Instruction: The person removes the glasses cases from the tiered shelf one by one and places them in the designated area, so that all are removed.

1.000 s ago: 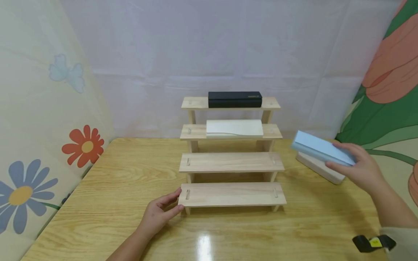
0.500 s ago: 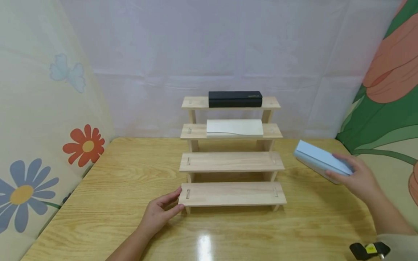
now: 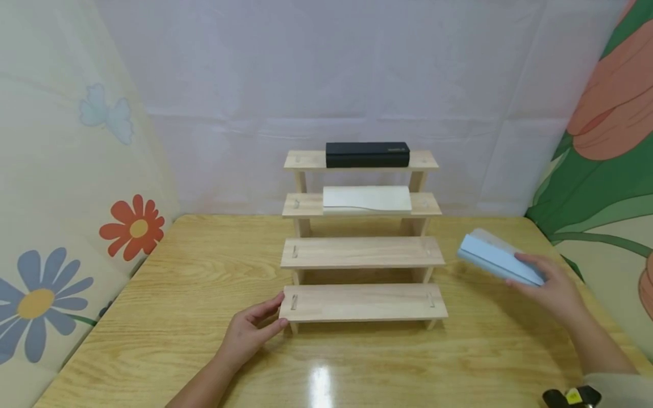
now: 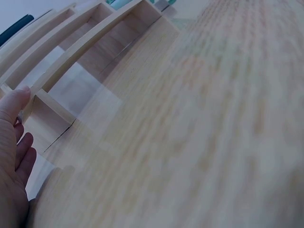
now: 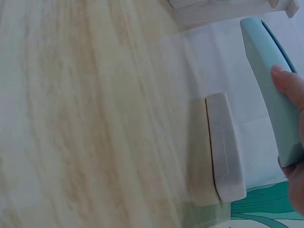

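A person's right hand [image 3: 553, 292] grips a light blue case [image 3: 499, 260], thumb against one side and fingers against the other, spread only as wide as the case, above a wood-grain table [image 3: 388, 368]. The case slants away to the left of those fingers, its far end nearest a four-tiered wooden stand [image 3: 362, 303]. Just beyond the same fingers, a pale case [image 5: 225, 149] lies on the table, partly hidden behind the blue one in the head view. The left hand [image 3: 250, 335], thumb and forefinger somewhat parted, grips the left end of the stand's lowest shelf. Up and to the right of the left fingers, a white case [image 3: 366, 198] lies on the second shelf from the top, and a black case [image 3: 367, 154] on the highest.
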Tool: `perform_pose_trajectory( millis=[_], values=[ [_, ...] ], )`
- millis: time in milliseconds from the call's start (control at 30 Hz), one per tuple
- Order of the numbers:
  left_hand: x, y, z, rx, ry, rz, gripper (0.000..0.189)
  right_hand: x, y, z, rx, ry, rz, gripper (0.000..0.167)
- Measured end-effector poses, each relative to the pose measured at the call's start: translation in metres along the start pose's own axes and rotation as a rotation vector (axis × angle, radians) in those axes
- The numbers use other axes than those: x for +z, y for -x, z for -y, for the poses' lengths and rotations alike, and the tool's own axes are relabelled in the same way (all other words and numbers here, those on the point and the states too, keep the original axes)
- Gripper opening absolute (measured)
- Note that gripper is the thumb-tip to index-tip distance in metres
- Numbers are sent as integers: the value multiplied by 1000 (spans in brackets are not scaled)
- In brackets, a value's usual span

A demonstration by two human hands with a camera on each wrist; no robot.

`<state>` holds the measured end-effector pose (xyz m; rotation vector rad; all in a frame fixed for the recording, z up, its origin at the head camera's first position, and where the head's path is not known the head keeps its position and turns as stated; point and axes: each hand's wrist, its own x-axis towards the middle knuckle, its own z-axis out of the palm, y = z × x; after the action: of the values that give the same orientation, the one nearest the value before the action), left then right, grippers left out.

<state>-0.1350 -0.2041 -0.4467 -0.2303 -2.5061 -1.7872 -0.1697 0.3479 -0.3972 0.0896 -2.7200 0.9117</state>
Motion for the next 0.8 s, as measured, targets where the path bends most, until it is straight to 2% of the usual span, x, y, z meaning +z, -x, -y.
perform_pose_trajectory(
  millis=[233, 800],
  values=[
    [0, -1, 2, -23, 3, -6, 50, 8, 5, -6, 29, -5, 29, 67],
    [0, 1, -2, -6, 7, -3, 49, 21, 13, -13, 94, -36, 98, 70]
  ],
)
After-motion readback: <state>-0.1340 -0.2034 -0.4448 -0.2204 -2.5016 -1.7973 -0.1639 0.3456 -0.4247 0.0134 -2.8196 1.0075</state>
